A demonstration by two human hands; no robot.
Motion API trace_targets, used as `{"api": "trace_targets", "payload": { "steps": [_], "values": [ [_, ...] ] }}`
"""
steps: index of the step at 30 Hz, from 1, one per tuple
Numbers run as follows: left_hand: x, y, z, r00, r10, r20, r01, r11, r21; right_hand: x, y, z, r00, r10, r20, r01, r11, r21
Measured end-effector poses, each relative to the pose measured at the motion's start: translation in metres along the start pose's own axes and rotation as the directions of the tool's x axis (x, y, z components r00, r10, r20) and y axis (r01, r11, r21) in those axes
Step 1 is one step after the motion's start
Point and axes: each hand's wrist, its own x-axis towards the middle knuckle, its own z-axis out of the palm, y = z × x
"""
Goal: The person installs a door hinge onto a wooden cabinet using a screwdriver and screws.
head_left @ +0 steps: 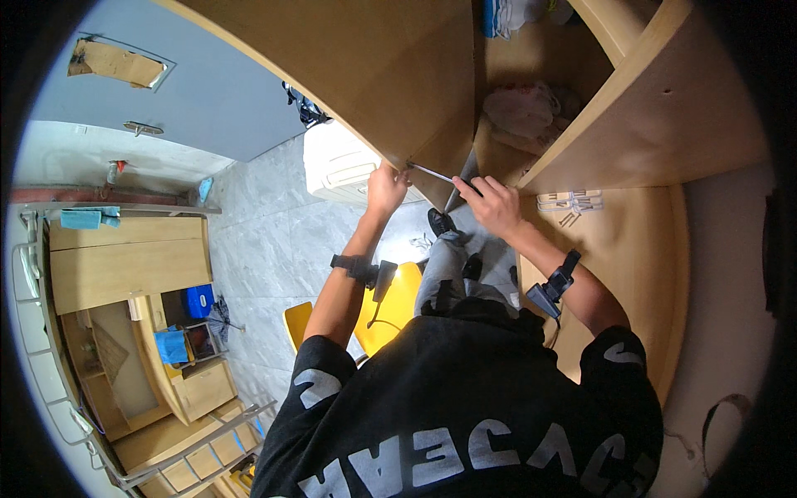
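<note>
My right hand (pixel 496 205) is closed around the dark handle of a screwdriver (pixel 432 173). Its thin metal shaft points left, and the tip meets the wooden cabinet door (pixel 390 75) near the lower corner. At that same corner my left hand (pixel 388 187) has its fingers curled against the door's edge, close to the screwdriver tip. Any screw there is too small to make out. Behind the door, the open cabinet (pixel 548 66) holds a pale plastic bag (pixel 523 109) and some blue and white items.
Light wooden shelf (pixel 614 274) at right bears several small metal pieces on a white pack (pixel 570 201). A white case (pixel 336 162) stands on the grey tiled floor (pixel 261 224). Yellow chair (pixel 388 307) is by my left arm. Bunk frame and desk (pixel 133 266) are at far left.
</note>
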Motion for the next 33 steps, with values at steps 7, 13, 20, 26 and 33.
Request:
{"api": "trace_targets", "payload": {
  "steps": [7,13,20,26,33],
  "values": [
    [-0.009,0.026,-0.007,1.0,0.022,0.005,-0.022,1.0,0.002,-0.003,0.007,0.009,0.959,0.167,0.229,-0.22,0.949,0.228],
    [-0.007,0.01,-0.003,1.0,0.021,0.004,-0.021,0.998,-0.064,0.008,0.025,0.023,0.934,0.217,0.284,-0.357,0.558,0.749],
    [-0.002,0.015,-0.001,0.998,0.051,0.032,-0.048,0.994,-0.095,0.031,0.036,-0.012,0.195,-0.046,0.98,-0.87,-0.469,0.151],
    [0.009,-0.019,-0.004,0.981,-0.034,0.19,0.076,0.973,-0.219,0.018,0.034,0.008,0.316,-0.166,0.934,-0.852,-0.483,0.203],
    [0.004,-0.018,-0.006,0.995,-0.013,0.104,0.047,0.942,-0.333,-0.074,0.053,-0.065,0.403,0.197,0.894,-0.876,0.364,0.315]
  ]
}}
